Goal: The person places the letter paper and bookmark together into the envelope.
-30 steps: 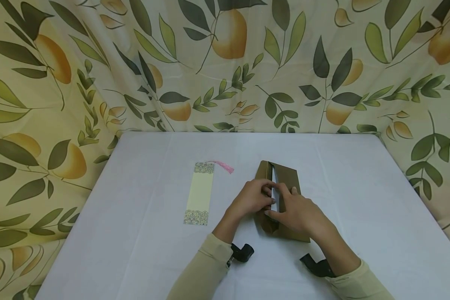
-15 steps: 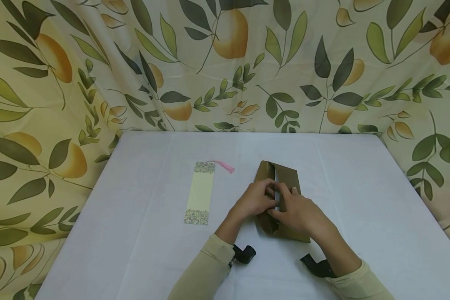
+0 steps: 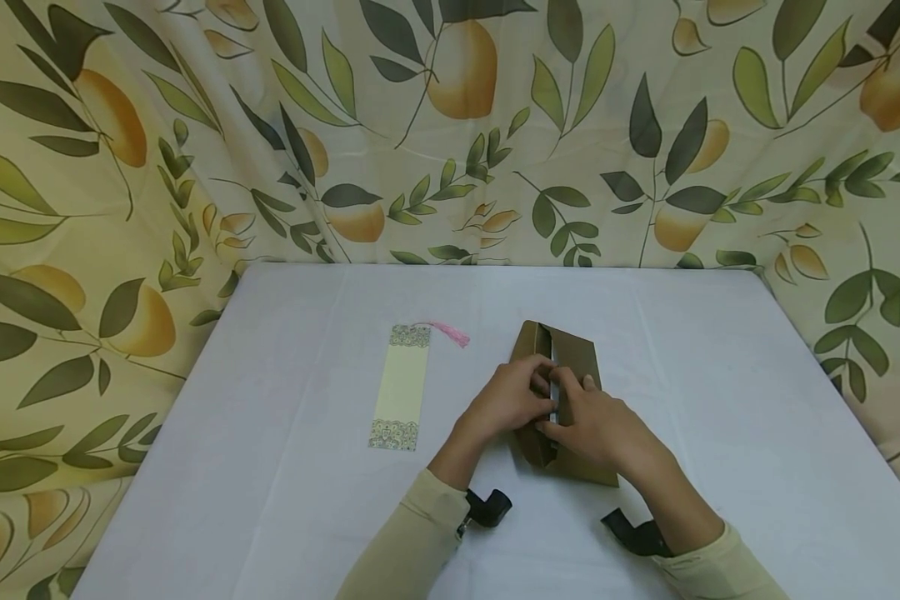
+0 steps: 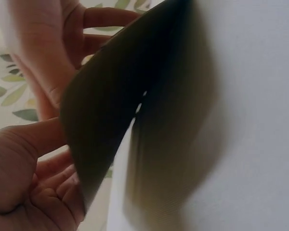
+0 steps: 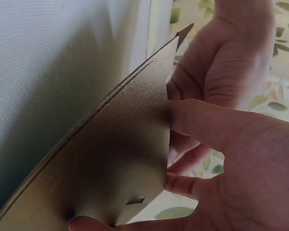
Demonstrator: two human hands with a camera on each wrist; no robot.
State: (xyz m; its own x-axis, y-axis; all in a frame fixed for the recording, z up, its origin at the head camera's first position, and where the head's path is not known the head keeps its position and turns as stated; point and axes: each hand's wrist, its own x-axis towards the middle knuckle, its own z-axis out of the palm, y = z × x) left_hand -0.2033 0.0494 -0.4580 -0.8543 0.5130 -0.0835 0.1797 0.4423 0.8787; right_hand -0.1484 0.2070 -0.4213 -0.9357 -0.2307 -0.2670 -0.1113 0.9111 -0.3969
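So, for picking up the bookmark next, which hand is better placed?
Probably the left hand: it is nearer to the bookmark, which lies left of the brown packet. The right hand is farther away. Both are at the packet now, so the left must first let go.

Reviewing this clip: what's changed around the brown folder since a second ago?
The left hand has edged right with the flap it holds, narrowing the folder's opening. The right hand still touches the folder; the bookmark hasn't moved.
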